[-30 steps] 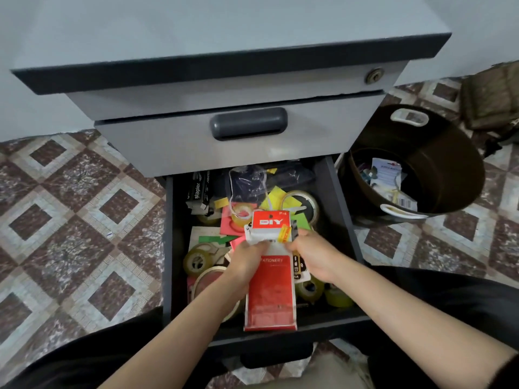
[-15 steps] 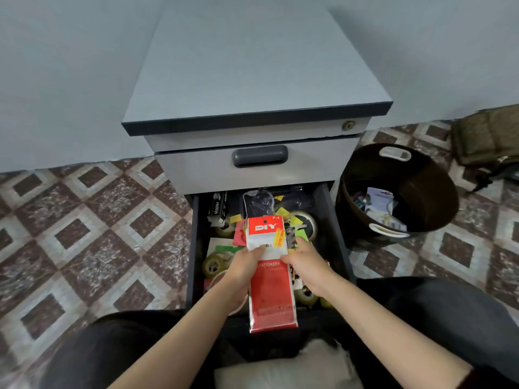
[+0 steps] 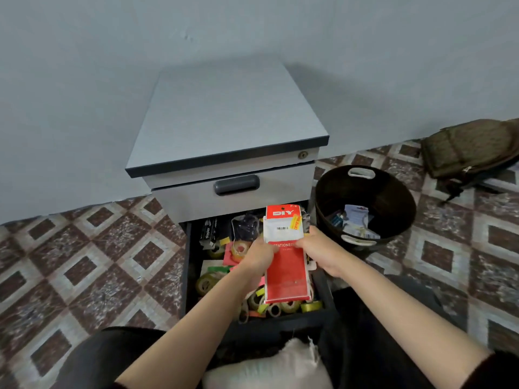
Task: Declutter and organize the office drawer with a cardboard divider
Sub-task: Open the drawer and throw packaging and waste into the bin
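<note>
Fingers point(image 3: 270, 247) of the left hand point(image 3: 259, 256) grip the left edge of the red and white pack point(image 3: 285, 273). The right hand point(image 3: 320, 252) pinches the right edge at about the same height, just under the white band. Both hands hold it upright, face to the camera, above the open drawer point(image 3: 188, 265). Compared with half a second ago, the pack sits further right. Then it hung over the middle of the drawer; now it covers the right part, with its right edge close to the drawer's right wall. Its top now overlaps the lower edge of the shut drawer front above. Both hands have shifted right with it, and their grips look unchanged. With the pack off the middle, more clutter shows. There are tape rolls point(image 3: 205, 283) on the left and along the front, bright notes point(image 3: 229, 255) between them, and a black stapler box point(image 3: 209, 231) at the back left. The view has also drawn back, so the grey cabinet point(image 3: 227, 113) looks smaller and more wall point(image 3: 84, 80) shows behind it. A dark bin point(image 3: 393, 192) with a few papers inside stands on the tiled floor point(image 3: 84, 262) just right of the cabinet, where it stood before. A brown bag point(image 3: 471, 147) lies further right by the wall.
</note>
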Tool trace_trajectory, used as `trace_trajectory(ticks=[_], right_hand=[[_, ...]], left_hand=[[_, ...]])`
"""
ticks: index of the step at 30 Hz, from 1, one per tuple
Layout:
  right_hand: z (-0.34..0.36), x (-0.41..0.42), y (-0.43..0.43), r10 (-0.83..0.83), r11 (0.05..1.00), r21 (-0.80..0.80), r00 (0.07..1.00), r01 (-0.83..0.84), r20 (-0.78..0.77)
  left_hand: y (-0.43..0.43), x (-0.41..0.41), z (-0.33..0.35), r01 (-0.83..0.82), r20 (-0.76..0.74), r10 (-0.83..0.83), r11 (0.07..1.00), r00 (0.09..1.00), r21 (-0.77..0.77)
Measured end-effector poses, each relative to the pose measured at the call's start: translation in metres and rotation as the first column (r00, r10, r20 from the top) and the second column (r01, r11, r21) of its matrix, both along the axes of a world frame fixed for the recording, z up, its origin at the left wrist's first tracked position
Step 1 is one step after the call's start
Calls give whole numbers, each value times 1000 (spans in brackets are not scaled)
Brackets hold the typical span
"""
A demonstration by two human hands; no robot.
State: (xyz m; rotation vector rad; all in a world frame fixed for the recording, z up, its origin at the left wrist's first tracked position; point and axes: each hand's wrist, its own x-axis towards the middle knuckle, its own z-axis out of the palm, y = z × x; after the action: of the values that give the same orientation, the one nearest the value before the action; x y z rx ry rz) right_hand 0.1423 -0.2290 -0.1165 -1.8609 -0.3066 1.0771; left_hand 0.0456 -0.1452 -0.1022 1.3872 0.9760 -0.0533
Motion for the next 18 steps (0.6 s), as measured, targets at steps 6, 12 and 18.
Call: trace_trajectory(ticks=[6, 12, 18], right_hand=[[24, 53, -47, -108, 994, -3, 994, 108, 31], [26, 105, -84, -381, 924, 58, 913, 377, 145], [9, 141, -92, -476, 877, 23, 862, 480, 172]], left_hand=[[-41, 57, 10, 72, 101, -70, 997, 992, -20], [-63, 120, 16, 83, 116, -78, 996, 990, -31], [-67, 163, 1, 11, 60, -11, 1000, 998, -12]])
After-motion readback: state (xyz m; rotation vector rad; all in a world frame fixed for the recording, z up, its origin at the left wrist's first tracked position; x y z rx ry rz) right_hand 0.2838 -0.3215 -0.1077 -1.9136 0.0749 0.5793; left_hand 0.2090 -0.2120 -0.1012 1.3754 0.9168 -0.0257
